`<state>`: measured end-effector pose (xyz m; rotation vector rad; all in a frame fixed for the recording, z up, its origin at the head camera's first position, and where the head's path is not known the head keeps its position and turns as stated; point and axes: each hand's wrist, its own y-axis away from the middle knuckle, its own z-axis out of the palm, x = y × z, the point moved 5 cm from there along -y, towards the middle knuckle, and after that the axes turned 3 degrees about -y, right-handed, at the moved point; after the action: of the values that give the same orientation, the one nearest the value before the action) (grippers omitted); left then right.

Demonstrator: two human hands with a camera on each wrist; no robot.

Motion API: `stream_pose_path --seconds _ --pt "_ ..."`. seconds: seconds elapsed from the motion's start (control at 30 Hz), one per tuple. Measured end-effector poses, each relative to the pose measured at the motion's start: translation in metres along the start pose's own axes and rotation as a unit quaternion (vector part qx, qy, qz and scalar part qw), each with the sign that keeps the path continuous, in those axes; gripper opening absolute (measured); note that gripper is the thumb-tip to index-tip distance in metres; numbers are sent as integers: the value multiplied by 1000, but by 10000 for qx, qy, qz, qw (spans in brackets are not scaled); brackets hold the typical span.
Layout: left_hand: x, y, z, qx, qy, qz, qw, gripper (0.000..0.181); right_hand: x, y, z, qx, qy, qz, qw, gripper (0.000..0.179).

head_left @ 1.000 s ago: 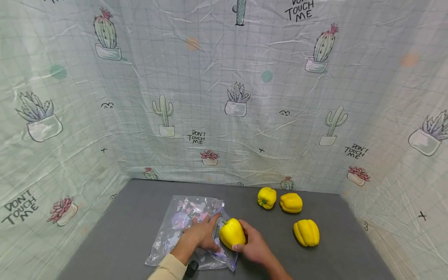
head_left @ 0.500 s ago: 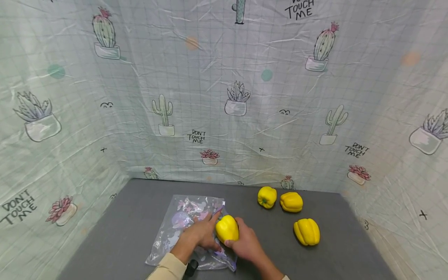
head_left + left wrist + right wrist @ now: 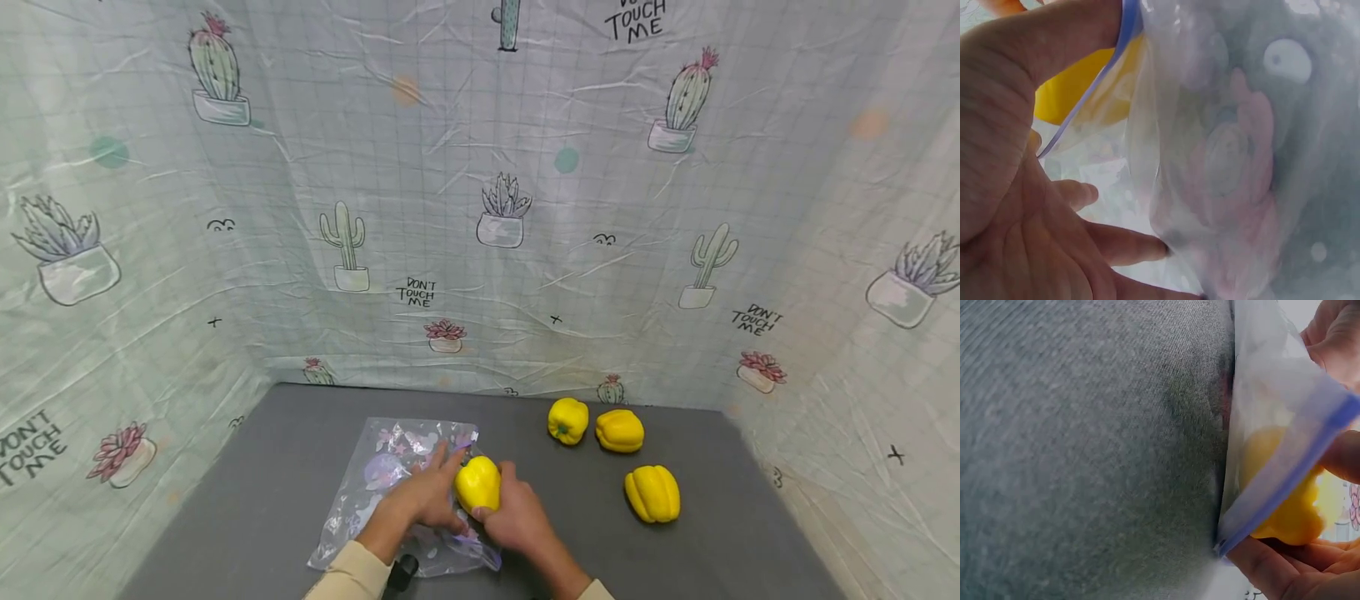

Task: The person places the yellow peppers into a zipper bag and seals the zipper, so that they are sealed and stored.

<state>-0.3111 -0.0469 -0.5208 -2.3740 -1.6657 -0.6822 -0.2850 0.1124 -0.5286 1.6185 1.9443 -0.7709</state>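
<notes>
A clear zip bag (image 3: 348,504) with a pink and purple print lies on the dark table, its purple-edged mouth to the right. My left hand (image 3: 426,497) is at that mouth, thumb and straight fingers spread apart and touching the plastic. In the left wrist view the thumb presses against the purple zip strip (image 3: 1088,94). My right hand (image 3: 519,515) grips a yellow bell pepper (image 3: 477,482) at the mouth. Seen from the right wrist, part of the pepper (image 3: 1294,515) shows through the plastic, behind the purple strip, with the right fingers around its lower side.
Several more objects stand to the right: a yellow bell pepper (image 3: 567,421) near the back, another (image 3: 620,431) beside it, and a third (image 3: 652,493) closer. A cactus-print curtain (image 3: 480,208) encloses the table (image 3: 247,500) at the back and both sides.
My right hand has moved the bell pepper leftward and slightly away from me, into the bag's mouth. The left hand keeps nearly the same place at the bag.
</notes>
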Motion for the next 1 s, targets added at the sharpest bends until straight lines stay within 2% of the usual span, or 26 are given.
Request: stream_pose_path --seconds 0.23,0.57,0.7,0.8,1.0 --pt "-2 0 -4 -148 171 226 9995 121 -9 0 1 206 142 -219 9994 66" --pt "-5 0 -5 -131 346 453 9983 120 -17 -2 6 431 487 -509 9966 65" --pt "-3 1 -7 -67 342 529 9980 121 -19 -2 5 659 534 -420 9955 65" --pt "-2 2 -6 -81 419 517 9977 122 -19 -3 6 688 481 -264 9961 62" --pt "-1 3 -5 77 293 525 9982 122 -18 -6 5 880 317 -438 9947 58"
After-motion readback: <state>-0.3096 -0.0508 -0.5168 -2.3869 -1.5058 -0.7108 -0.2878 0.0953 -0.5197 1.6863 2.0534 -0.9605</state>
